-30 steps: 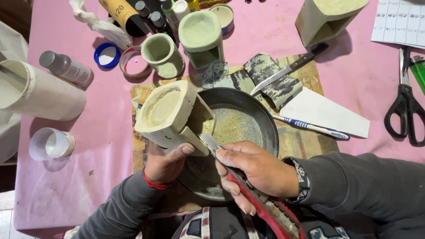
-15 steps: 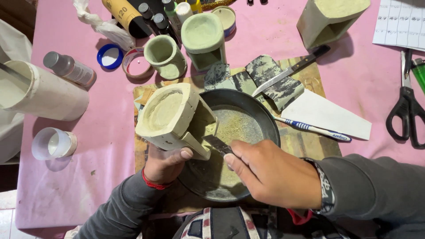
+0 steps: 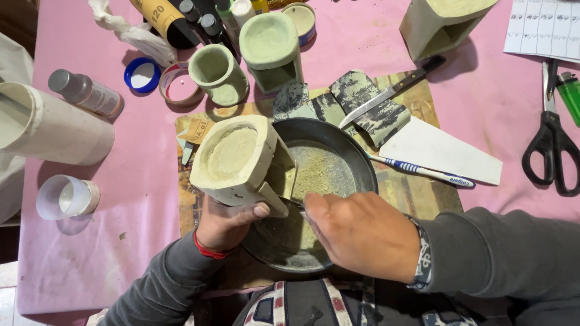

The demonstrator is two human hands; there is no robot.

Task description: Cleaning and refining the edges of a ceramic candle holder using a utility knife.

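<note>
Pale-green carved block (image 3: 238, 160): your left hand (image 3: 226, 223) is gripping it from below, tilted over the dark pan (image 3: 338, 163); at 3 o'clock, your right hand (image 3: 362, 235) is closing around a hidden tool.

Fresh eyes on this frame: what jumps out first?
The pale green carved block, held tilted by the left hand over a dark round pan dusted with greenish powder, at centre. The right hand works at the block's lower edge; any tool in it is hidden. Behind them, similar green pieces and bottles crowd the pink table.
</note>
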